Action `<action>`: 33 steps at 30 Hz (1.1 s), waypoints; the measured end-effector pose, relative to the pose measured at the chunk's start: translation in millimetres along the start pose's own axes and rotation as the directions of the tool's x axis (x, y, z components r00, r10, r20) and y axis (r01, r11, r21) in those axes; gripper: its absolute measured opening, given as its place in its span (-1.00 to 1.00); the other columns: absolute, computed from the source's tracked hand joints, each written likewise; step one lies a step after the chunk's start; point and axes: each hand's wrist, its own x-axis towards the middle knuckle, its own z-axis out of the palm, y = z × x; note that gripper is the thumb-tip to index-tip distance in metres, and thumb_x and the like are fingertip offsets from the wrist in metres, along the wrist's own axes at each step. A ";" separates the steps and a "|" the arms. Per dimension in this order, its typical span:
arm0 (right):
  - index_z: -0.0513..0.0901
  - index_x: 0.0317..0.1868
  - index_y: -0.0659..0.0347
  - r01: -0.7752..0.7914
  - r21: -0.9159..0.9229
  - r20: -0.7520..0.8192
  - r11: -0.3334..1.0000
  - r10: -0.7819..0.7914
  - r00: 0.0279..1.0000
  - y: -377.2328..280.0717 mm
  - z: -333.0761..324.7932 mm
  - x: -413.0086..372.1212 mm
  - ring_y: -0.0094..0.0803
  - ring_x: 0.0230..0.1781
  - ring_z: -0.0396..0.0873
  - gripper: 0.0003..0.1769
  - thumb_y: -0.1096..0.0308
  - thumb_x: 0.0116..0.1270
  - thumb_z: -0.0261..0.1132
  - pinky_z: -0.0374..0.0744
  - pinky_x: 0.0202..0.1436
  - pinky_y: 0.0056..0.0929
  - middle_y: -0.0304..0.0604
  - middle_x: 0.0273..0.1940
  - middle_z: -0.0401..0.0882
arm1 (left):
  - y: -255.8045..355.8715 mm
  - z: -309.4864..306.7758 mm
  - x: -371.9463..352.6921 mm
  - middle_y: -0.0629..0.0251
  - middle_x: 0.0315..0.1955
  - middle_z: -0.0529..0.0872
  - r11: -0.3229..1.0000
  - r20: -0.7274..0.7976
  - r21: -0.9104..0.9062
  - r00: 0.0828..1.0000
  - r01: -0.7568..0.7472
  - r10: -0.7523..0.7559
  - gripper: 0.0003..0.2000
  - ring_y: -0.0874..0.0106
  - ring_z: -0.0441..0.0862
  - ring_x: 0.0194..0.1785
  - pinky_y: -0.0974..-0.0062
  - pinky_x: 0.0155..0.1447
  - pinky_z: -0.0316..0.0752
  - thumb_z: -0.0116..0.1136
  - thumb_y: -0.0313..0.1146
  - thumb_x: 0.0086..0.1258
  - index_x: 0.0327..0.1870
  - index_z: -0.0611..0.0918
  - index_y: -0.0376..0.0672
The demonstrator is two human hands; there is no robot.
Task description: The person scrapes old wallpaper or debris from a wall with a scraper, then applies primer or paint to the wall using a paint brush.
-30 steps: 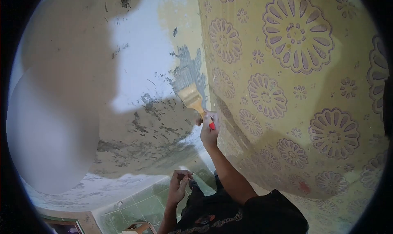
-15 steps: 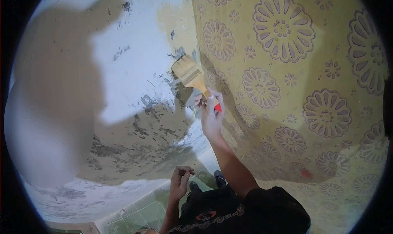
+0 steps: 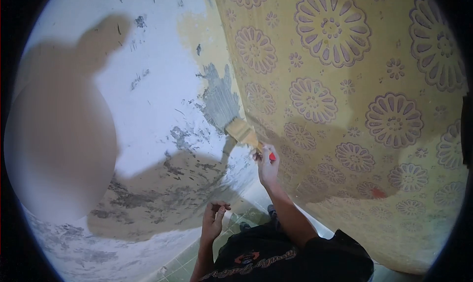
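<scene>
My right hand is wrapped round the handle of a wide flat paintbrush whose handle end is red. The bristles touch the white wall close to the corner, at the lower end of a grey streaked patch. Well below, my left hand hangs in front of my body with loosely bent fingers, the thumb a little apart, and nothing visible in it.
A yellow wall with purple flower patterns meets the white wall at the corner on the right. Dark scuffs mark the lower white wall. Green floor tiles lie below. A large blurred pale shape covers the left side.
My right hand has drawn the paintbrush down along the corner, and the grey patch now shows above the bristles. My left hand stays nearly in place. The view has shifted slightly.
</scene>
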 end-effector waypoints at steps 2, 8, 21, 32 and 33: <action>0.54 0.11 0.30 0.002 0.076 -0.011 0.997 -0.001 1.000 -33.1 35.9 6.0 -0.48 -0.36 0.51 -0.71 0.26 0.60 0.10 0.49 -0.23 -0.47 -0.07 -0.26 0.68 | -0.3 -2.1 6.5 0.18 -0.13 0.68 1.000 -0.017 -0.010 1.000 -0.020 0.020 -0.93 0.39 0.65 -0.05 0.41 0.12 0.50 0.01 -0.51 0.54 -0.05 0.48 -0.23; 0.54 0.17 0.27 -0.115 0.364 0.100 0.924 0.084 0.991 -1.6 66.4 34.8 -0.46 -0.31 0.50 -0.69 0.26 0.58 0.16 0.45 -0.15 -0.47 -0.08 -0.21 0.67 | 2.4 1.8 12.7 0.18 -0.11 0.66 0.998 0.048 -0.044 0.998 -0.033 0.035 -0.94 0.40 0.65 -0.03 0.40 0.14 0.49 -0.01 -0.53 0.54 -0.06 0.48 -0.22; 0.52 0.21 0.29 -0.234 0.386 -0.091 0.892 0.289 0.953 -0.6 9.7 -8.7 -0.55 -0.32 0.48 -0.60 0.19 0.55 0.22 0.47 -0.17 -0.53 -0.09 -0.22 0.69 | -6.1 -3.0 18.4 0.17 -0.11 0.64 0.997 0.111 -0.067 0.992 -0.047 0.054 -0.93 0.40 0.63 -0.04 0.41 0.14 0.49 -0.02 -0.54 0.54 -0.05 0.47 -0.23; 0.56 0.12 0.21 -0.188 0.456 0.144 0.870 0.136 0.980 -42.1 113.8 48.9 -0.56 -0.24 0.49 -0.67 0.17 0.53 0.24 0.48 -0.09 -0.58 -0.26 -0.20 0.63 | 2.3 -1.7 10.3 0.18 -0.10 0.65 0.998 0.047 -0.044 0.998 -0.034 0.036 -0.94 0.37 0.65 -0.02 0.41 0.12 0.49 0.02 -0.50 0.56 -0.05 0.47 -0.20; 0.56 0.12 0.21 -0.188 0.454 0.153 0.871 0.131 0.979 -36.6 109.0 45.9 -0.56 -0.24 0.49 -0.67 0.17 0.53 0.24 0.48 -0.09 -0.58 -0.26 -0.20 0.63 | -0.2 -3.7 11.1 0.18 -0.10 0.65 0.998 0.041 -0.047 0.998 -0.043 0.045 -0.94 0.37 0.65 -0.02 0.41 0.12 0.49 0.02 -0.50 0.56 -0.05 0.47 -0.20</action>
